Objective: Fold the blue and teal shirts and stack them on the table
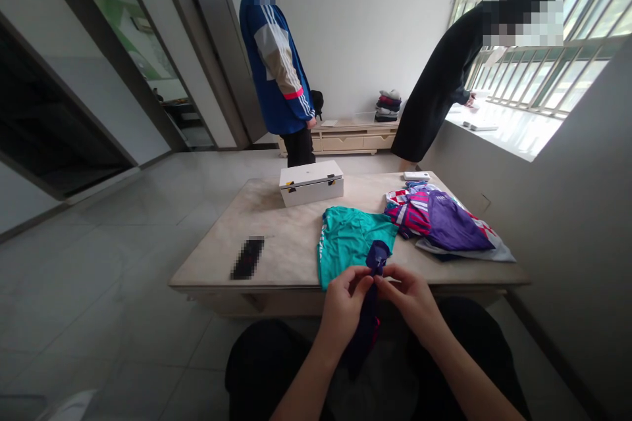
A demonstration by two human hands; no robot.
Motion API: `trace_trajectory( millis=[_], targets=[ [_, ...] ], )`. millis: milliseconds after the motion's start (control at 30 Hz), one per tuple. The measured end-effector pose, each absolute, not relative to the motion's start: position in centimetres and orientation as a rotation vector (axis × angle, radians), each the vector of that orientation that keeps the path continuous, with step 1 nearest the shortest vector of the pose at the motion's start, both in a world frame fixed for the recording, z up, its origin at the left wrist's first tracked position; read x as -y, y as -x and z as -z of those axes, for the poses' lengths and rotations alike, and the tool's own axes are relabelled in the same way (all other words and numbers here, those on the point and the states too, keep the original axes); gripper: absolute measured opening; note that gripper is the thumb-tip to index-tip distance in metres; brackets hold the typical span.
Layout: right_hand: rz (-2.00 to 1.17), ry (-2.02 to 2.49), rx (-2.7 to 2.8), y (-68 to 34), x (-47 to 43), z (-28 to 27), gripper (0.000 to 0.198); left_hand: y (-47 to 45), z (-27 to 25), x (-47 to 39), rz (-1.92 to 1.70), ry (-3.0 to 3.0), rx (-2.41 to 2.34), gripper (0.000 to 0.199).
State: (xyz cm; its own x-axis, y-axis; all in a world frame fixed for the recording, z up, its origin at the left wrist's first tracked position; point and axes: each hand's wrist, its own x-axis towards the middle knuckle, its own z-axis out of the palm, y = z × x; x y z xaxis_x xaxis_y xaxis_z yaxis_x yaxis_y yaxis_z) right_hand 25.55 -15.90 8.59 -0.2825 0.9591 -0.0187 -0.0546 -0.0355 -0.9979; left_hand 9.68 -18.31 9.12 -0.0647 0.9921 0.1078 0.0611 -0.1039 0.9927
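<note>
Both my hands pinch a dark purple piece of clothing at the table's front edge. My left hand grips it from the left with thumb and fingers. From the other side, my right hand closes on it, the thumbs nearly touching. Its upper end is bunched above my fingers, and the rest hangs down between my knees, with a bit of pinkish red at one side. What kind of garment it is, I cannot tell. Just behind it, a teal shirt lies spread on the table, its left edge lettered in white.
A heap of purple, red and white clothes lies on the table at right. Also there are a white box, a dark blurred object and a small white device. Two people stand beyond; folded clothes sit on a low cabinet.
</note>
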Motion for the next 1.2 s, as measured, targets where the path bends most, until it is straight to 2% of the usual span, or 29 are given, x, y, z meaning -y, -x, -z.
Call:
trace_trajectory(
  millis=[200,400,467,567,633,800,967,1200],
  targets=[
    [-1.352,1.045,1.499,-25.6,16.2,-8.6,0.04,-9.7,-8.9,19.0,-1.28,-1.472,-1.3,0.021],
    [-1.141,1.051,1.793,-27.6,15.2,-10.2,0.032,-7.8,-8.7,18.4,-1.243,-1.445,-1.214,0.026],
    [-0.998,1.007,1.995,-28.5,14.8,-11.6,0.028,-6.8,-7.9,17.5,-1.32,-1.45,-1.251,0.037],
    [-0.821,0.886,2.319,-29.3,14.3,-14.0,0.018,-5.8,-6.3,16.0,-1.283,-1.406,-1.163,0.074],
    [-0.722,0.848,2.494,-29.7,14.1,-15.4,0.018,-5.8,-5.3,15.2,-1.21,-1.326,-1.055,0.086],
    [-0.576,0.893,2.596,-31.3,12.7,-17.5,0.021,-6.2,-5.5,14.9,-1.148,-1.269,-1.022,0.042],
    [-0.529,1.089,2.301,-32.8,11.5,-16.5,0.021,-6.6,-8.9,16.2,-1.317,-1.305,-1.197,0.036],
    [-0.31,1.224,1.739,-28.9,12.6,-12.7,0.022,-8.2,-12.7,17.7,-1.441,-1.532,-1.31,0.032]
  ],
)
